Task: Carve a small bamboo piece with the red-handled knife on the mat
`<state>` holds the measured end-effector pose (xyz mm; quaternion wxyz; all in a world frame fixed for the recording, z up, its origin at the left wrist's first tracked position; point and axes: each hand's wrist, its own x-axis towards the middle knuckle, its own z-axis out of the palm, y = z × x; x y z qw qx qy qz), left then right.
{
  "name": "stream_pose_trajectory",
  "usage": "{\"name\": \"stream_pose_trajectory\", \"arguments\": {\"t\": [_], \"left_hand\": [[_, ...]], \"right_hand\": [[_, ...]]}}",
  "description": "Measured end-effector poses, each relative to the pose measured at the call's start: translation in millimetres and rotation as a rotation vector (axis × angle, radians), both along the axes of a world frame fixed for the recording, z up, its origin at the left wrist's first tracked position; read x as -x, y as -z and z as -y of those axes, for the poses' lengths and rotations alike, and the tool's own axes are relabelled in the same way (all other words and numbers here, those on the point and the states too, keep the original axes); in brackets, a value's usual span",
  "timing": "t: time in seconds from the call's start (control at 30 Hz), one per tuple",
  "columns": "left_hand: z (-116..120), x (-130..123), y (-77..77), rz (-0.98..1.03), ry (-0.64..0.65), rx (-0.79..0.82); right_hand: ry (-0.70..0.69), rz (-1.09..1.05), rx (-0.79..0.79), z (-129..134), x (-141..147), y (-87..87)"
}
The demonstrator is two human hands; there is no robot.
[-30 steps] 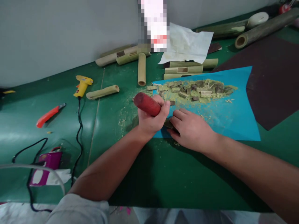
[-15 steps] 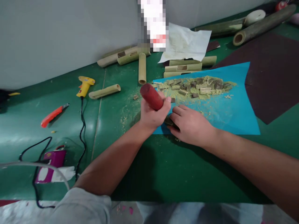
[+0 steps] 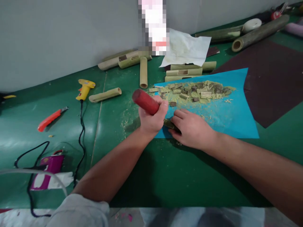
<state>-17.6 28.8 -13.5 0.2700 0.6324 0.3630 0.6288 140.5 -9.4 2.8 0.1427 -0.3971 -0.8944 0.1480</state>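
Steadily, the person's left hand (image 3: 154, 116) clamps its fingers around a thick red handle (image 3: 145, 101), just past the left edge of the blue sheet (image 3: 229, 123). The handle tilts, its butt leaning up and away to the left; whatever its lower end carries is hidden by the hand. On the sheet's near left corner lies a dark bamboo piece (image 3: 169, 123), and the right hand (image 3: 192, 130) grips it, fingers together and curled over its top, thumb on the near side. Across the far half of the sheet spreads a heap of shavings and chips (image 3: 196, 90). Beyond the sheet lie cut bamboo tubes (image 3: 184, 72), partly under a creased white paper (image 3: 187, 47). Well left of the sheet are a yellow glue gun (image 3: 85, 90), an orange-handled knife (image 3: 50, 120) and a purple-and-white packet (image 3: 54, 164), whose printing is too small to read. Behind the sheet, a pixelated patch (image 3: 153, 28) shows a reddish band, its lettering unreadable.
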Motion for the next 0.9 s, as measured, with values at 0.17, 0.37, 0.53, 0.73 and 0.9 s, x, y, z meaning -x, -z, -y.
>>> {"name": "stream_pose_trajectory", "arguments": {"t": [0.17,0.37,0.53,0.73,0.9], "left_hand": [[-0.7,1.4,1.1,-0.091,0.02,0.015],[-1.5,1.8,-0.5,-0.091,0.025,-0.002],[-1.4,-0.2,-1.9,-0.068,0.027,-0.001],[-2.0,4.3,-0.4,-0.077,0.066,-0.048],[-2.3,6.8,1.1,-0.054,0.056,-0.106]], "right_hand": [[0.004,0.03,-0.03,2.1,0.2,-1.0],[0.013,0.069,-0.017,1.2,0.3,-4.1],[0.011,0.071,-0.025,1.5,0.0,-5.0],[0.024,0.082,-0.018,2.6,0.0,-5.9],[0.046,0.087,0.015,2.3,0.8,-7.4]]}}
